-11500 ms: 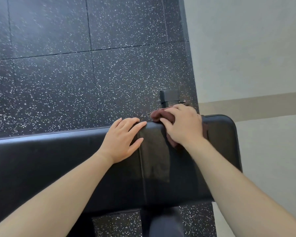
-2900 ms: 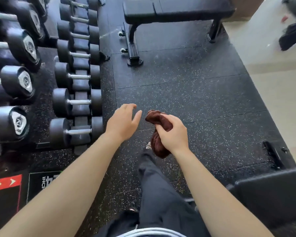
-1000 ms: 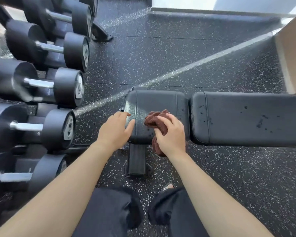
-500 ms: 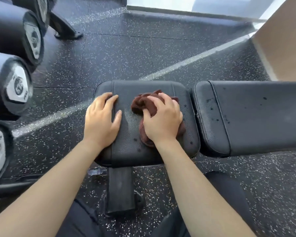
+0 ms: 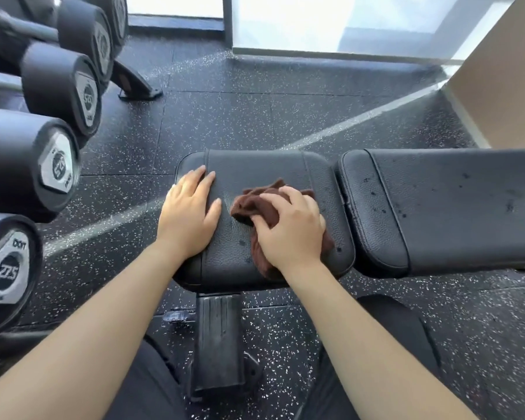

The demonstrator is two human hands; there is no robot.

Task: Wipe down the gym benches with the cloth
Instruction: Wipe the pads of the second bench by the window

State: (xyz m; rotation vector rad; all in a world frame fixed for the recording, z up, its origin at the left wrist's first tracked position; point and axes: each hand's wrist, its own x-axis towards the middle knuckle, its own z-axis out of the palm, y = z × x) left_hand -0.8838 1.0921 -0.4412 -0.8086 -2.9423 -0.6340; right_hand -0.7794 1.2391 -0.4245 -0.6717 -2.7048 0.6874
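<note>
A black padded bench is seen from above, on a dark rubber floor (image 5: 255, 116) flecked with white and crossed by a pale stripe. The bench is made up of a short seat pad (image 5: 264, 168) and a longer back pad (image 5: 455, 207) to its right, the latter marked with small dark spots. A black bench foot (image 5: 217, 344) is seen below the seat pad, between the person's dark trousers. Black dumbbells (image 5: 31, 165) are racked along the left, one labelled 27.5. A bright window (image 5: 315, 22) is set at floor level beyond the bench, and a tan wall (image 5: 503, 80) stands at the upper right. The left hand (image 5: 188, 219) is laid flat on the left part of the seat pad, fingers straight and thumb spread. A bunched brown cloth (image 5: 249, 204) lies on the right half of the same pad, pressed down and gripped by the curled fingers of the right hand (image 5: 288, 234). A second ago the hands were held at the pad's near edge; half a second ago they were placed on it much as now. The window has since come further into view.
</note>
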